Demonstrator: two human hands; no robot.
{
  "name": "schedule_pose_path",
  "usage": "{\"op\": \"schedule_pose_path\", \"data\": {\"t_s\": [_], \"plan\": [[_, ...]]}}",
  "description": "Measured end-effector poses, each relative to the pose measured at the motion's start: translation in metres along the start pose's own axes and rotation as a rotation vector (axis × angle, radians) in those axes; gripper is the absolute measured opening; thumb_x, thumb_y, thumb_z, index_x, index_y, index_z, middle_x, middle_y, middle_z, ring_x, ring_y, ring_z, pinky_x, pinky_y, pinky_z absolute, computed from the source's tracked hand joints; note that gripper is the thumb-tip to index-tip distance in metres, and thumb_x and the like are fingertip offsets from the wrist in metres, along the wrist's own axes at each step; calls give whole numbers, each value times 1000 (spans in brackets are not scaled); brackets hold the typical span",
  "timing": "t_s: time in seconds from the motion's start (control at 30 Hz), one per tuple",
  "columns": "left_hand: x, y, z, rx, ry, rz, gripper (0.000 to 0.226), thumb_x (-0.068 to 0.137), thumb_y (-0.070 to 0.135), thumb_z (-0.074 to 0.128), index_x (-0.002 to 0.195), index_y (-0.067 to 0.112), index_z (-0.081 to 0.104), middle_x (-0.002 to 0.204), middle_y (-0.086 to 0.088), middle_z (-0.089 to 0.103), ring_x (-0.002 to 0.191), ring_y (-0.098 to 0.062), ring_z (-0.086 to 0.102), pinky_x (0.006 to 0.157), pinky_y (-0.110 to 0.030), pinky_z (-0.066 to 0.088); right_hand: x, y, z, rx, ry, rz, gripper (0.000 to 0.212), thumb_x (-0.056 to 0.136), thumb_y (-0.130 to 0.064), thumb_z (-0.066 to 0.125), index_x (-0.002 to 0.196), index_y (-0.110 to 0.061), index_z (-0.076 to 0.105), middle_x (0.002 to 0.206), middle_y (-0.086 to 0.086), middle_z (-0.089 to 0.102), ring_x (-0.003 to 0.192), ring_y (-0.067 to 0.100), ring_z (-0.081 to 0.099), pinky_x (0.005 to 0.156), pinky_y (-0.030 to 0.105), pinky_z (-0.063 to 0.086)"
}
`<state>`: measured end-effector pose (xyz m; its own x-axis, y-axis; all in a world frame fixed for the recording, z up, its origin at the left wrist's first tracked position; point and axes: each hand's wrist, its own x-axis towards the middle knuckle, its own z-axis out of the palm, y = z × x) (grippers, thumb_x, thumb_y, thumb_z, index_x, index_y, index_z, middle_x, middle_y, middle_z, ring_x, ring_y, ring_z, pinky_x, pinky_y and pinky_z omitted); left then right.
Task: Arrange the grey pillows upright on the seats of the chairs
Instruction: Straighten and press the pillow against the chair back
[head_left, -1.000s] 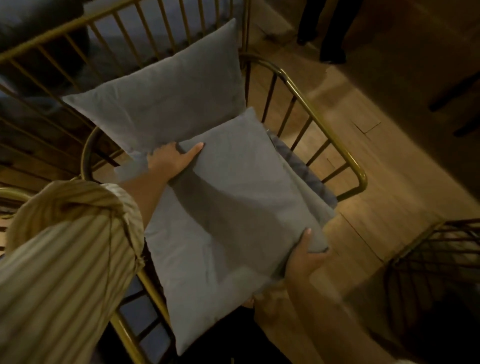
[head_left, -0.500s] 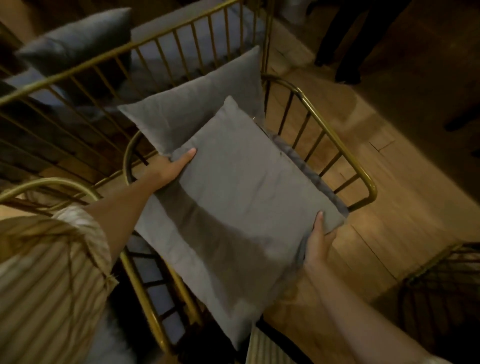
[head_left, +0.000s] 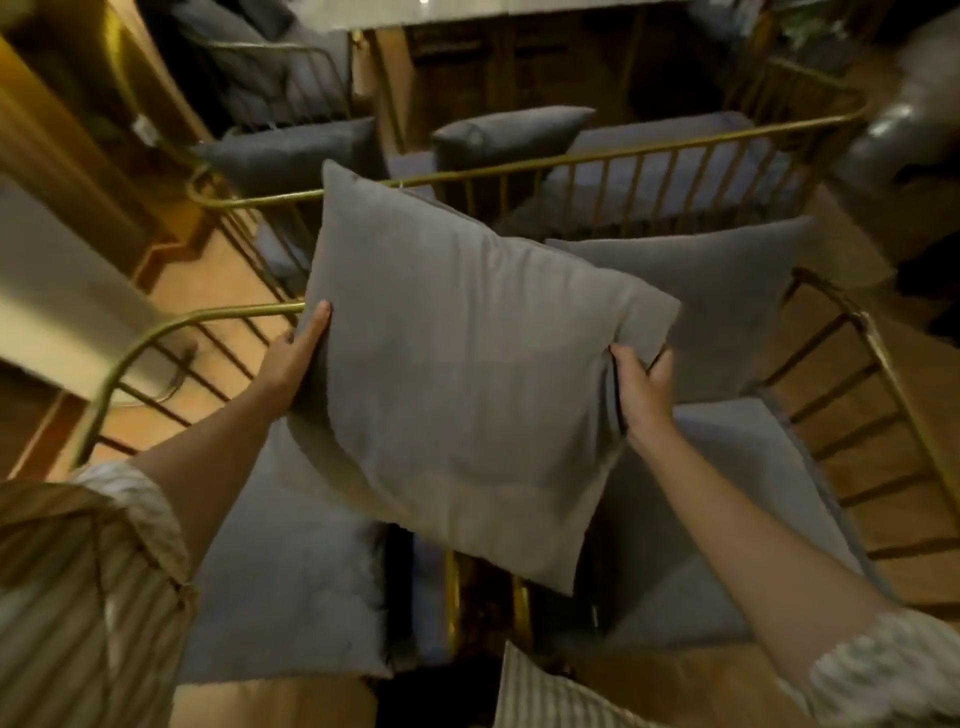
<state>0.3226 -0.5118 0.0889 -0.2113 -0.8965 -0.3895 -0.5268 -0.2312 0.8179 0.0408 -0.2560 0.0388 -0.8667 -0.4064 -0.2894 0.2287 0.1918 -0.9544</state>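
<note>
I hold a grey pillow (head_left: 462, 384) in the air over the gap between two gold-railed chairs. My left hand (head_left: 291, 358) presses flat against its left edge. My right hand (head_left: 641, 389) pinches its right corner. A second grey pillow (head_left: 727, 296) stands upright against the back of the right chair (head_left: 883, 374), partly hidden behind the held one. The left chair (head_left: 156, 338) has a grey seat cushion (head_left: 280, 582) below the held pillow. Further back, two more grey pillows (head_left: 296, 150) (head_left: 514, 132) lean in other chairs.
A long gold rail (head_left: 649, 150) of a bench or chair runs across behind the pillows. A pale table edge (head_left: 57, 301) sits at the left. Wooden floor shows to the right and left. A dark table stands at the far back.
The pillow has been lifted off the right chair's seat and carried leftward, now tilted up in the air. My view has swung up, showing more chairs behind.
</note>
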Motion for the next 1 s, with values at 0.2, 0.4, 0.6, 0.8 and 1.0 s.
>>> {"op": "schedule_pose_path", "data": {"t_s": [0.2, 0.4, 0.6, 0.8, 1.0], "plan": [[23, -48, -132, -211, 159, 65, 96, 70, 79, 60, 144, 21, 41, 132, 4, 53, 120, -19, 50, 101, -35, 38, -40, -24, 150, -88, -244, -78, 87, 83, -44, 67, 155, -25, 20, 154, 3, 40, 138, 26, 43, 114, 48, 37], [73, -73, -230, -349, 136, 11, 106, 63, 78, 66, 145, 18, 38, 134, 1, 52, 125, -24, 48, 109, -42, 37, -64, -38, 269, -225, -387, -170, 87, 88, -32, 69, 157, -24, 17, 156, 4, 38, 140, 26, 40, 109, 40, 38], [142, -92, -276, -407, 72, 121, 94, 75, 59, 72, 150, 24, 27, 132, 9, 49, 124, -18, 47, 108, -42, 39, -55, -45, 349, -267, -373, -176, 80, 91, -22, 65, 155, -24, 17, 153, 7, 40, 140, 29, 40, 109, 46, 42], [210, -111, -280, -459, -3, 107, 99, 77, 51, 75, 152, 24, 16, 149, 1, 38, 140, -27, 37, 116, -49, 31, -28, -27, 400, -238, -322, -82, 76, 93, -26, 63, 154, -24, 18, 154, 7, 39, 141, 28, 40, 111, 47, 41], [251, -155, -255, -431, 2, -124, 112, 62, 60, 81, 150, 27, 19, 149, -9, 42, 137, -31, 42, 111, -53, 38, 0, 32, 422, -339, -293, 98, 79, 92, -31, 63, 155, -27, 14, 158, 7, 35, 143, 31, 37, 114, 55, 36]]}}
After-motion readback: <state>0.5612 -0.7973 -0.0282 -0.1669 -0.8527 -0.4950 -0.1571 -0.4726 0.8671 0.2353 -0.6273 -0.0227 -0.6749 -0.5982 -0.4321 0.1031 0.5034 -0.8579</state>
